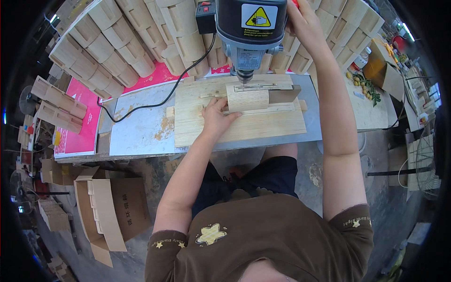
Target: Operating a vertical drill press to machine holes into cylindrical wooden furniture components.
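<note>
From where I stand, the left hand (218,113) is half open, thumb and fingers parted, steadying the left end of a pale wooden block (247,99). The block lies just right of those fingers, on a flat wooden board (197,131), with a flat brown piece (282,96) jutting beyond its far end. Right above the block hangs the drill (251,47), its chuck (244,75) pointing down; I can't tell whether the bit touches the wood.

The right hand (304,23) is raised beside the drill, fingers bent, next to a red knob (295,3). The picture's edge cuts it off, so I can't tell how tightly it is closed or what it grips.

Left of the left hand, a black cord (159,104) curves over the table (136,136). Beyond both hands stand stacks of wooden pieces (101,51). Well right of the right hand lie leafy fruits (361,84), and below and left of the left hand sits an open cardboard box (130,207).
</note>
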Tool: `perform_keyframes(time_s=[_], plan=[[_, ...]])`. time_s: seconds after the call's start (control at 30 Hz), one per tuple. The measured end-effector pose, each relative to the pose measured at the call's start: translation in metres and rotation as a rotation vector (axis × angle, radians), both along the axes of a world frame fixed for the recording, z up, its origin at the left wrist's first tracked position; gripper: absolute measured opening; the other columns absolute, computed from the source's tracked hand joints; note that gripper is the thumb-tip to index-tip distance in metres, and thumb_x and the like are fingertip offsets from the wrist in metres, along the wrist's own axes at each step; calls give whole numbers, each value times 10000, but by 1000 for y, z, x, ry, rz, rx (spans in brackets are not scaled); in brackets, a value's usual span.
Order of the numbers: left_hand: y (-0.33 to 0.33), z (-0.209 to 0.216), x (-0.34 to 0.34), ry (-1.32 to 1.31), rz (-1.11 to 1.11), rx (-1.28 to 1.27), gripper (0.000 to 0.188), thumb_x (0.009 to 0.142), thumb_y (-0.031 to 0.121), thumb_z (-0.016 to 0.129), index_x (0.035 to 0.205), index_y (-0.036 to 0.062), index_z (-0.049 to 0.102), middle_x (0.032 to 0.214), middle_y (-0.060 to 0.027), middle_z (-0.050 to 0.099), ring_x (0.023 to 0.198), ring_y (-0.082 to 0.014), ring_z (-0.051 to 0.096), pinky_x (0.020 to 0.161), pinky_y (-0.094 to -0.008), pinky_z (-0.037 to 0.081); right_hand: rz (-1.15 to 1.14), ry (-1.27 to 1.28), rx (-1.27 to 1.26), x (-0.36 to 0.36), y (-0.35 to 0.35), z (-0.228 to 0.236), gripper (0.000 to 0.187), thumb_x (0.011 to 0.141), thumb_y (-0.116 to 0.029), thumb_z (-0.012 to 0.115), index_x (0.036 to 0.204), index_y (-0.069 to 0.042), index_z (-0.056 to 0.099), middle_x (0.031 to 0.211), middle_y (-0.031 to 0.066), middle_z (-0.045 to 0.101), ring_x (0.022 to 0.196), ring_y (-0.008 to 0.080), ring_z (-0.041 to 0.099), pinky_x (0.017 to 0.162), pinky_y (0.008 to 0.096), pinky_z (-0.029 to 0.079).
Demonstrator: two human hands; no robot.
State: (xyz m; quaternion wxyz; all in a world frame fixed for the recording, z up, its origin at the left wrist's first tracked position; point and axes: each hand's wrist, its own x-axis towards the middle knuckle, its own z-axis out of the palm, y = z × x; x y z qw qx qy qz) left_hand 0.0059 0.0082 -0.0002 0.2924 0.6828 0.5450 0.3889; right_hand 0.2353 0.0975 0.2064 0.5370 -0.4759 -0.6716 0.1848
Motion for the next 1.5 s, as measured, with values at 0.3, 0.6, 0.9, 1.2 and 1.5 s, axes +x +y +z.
perform_keyframes(time_s=[0.3,0.6,0.9,1.2,1.5], plan=[[0,3,-25,-336,-136,10,407,611,78,781,993,44,642,844,-19,516,790,-110,510,700,-238,433,233,-465,-409,41,-88,-128,319,765,-159,668,1030,1,590,963,160,618,823,268,585,752,326,456],[-69,83,-168,-654,169,-292,260,710,168,713,860,-26,628,775,-84,624,682,-123,593,615,-237,461,318,26,-734,29,-182,-144,266,768,-155,675,976,2,621,836,6,596,774,80,511,684,224,409],[-101,109,-154,-808,381,-309,294,752,234,677,804,-47,609,740,-105,630,622,-130,591,576,-233,454,328,-48,-518,-7,-189,-115,209,719,-83,706,895,2,632,774,19,585,711,98,505,645,228,397],[-105,112,-122,-698,260,-247,258,749,227,690,710,-19,624,647,-51,607,557,-62,504,537,-194,373,283,-9,-232,-8,-188,-89,213,698,-24,678,903,4,626,876,65,586,837,163,534,756,264,409],[-99,78,-74,-794,130,-430,279,794,261,664,784,-16,632,675,-39,604,575,-64,503,549,-198,379,382,80,-344,-4,-175,-126,214,714,-32,674,919,1,625,876,47,573,871,160,526,800,264,395]])
